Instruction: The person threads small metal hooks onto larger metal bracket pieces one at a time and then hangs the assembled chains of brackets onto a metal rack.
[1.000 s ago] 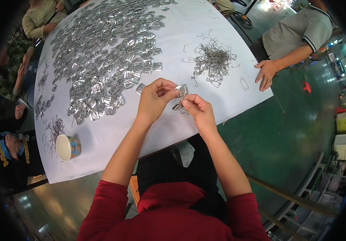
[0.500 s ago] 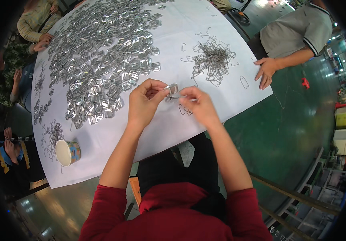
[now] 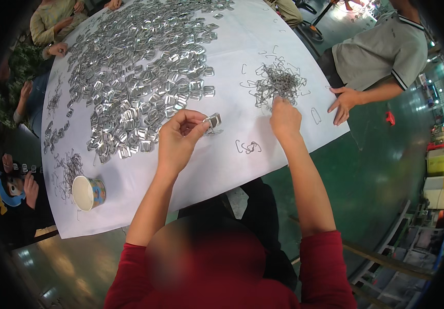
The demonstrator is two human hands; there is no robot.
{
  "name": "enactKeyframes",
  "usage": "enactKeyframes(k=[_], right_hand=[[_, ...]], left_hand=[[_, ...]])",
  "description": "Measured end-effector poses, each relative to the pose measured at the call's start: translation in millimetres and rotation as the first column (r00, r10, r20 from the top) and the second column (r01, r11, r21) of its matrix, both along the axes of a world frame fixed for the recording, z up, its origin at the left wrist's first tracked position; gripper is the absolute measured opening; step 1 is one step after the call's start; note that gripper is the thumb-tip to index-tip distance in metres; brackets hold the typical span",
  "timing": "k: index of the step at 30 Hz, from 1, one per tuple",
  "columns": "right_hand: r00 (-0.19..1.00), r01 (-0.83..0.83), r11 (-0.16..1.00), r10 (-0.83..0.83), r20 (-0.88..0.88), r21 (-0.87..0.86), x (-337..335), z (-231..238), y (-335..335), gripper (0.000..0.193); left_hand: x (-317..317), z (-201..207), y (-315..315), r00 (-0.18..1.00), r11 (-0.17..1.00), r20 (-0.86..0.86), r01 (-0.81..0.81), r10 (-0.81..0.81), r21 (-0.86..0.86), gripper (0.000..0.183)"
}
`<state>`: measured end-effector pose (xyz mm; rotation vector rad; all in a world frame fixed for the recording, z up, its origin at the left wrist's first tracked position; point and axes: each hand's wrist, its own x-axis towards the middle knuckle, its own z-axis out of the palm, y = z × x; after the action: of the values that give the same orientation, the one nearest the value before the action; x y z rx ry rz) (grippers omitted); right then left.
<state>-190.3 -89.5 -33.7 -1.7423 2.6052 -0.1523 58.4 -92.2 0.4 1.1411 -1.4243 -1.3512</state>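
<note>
Your left hand (image 3: 178, 139) had thumb and fingers closed on a metal buckle (image 3: 214, 121): bright silver, squarish, held tilted over the white table (image 3: 206, 167), right of the heaped silver pieces (image 3: 144, 77). Your right hand (image 3: 286, 119) was at the wire-hook pile's (image 3: 282, 78) near edge, fingers bunched; any grip could not be confirmed. Near left, a patterned paper cup (image 3: 99, 192) showed a bare cream interior.

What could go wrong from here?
The wire hooks at the right hand lie tangled, so they might snag one another or scatter. The left hand pinches a metal piece at one edge; it could slip. The cup stands near the table's edge, where a knock might tip it off.
</note>
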Motion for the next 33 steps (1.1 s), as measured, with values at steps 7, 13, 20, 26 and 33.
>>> enactKeyframes(k=[7,13,20,26,33], right_hand=[[0.517,0.302,0.929,0.029,0.855,-0.214,-31,1,7,0.017],[-0.012,0.313,0.941,0.142,0.990,-0.131,9,50,30,0.016],[0.108,0.150,0.916,0.360,0.927,-0.373,61,71,67,0.011],[0.379,0.165,0.856,0.404,0.832,-0.491,74,65,68,0.012],[0.436,0.214,0.781,0.461,0.773,-0.586,83,65,68,0.012]], left_hand=[[-11,1,10,1.000,0.999,-0.019,0.017,-0.018,-0.050,0.010],[-18,4,17,0.998,0.998,-0.035,0.048,-0.049,-0.034,0.012],[-26,20,26,0.996,0.992,0.038,0.080,-0.077,-0.094,0.013],[-31,27,34,0.997,0.979,0.044,0.066,-0.059,-0.192,0.010],[-7,5,6,1.000,0.968,0.004,-0.017,0.018,-0.251,0.011]])
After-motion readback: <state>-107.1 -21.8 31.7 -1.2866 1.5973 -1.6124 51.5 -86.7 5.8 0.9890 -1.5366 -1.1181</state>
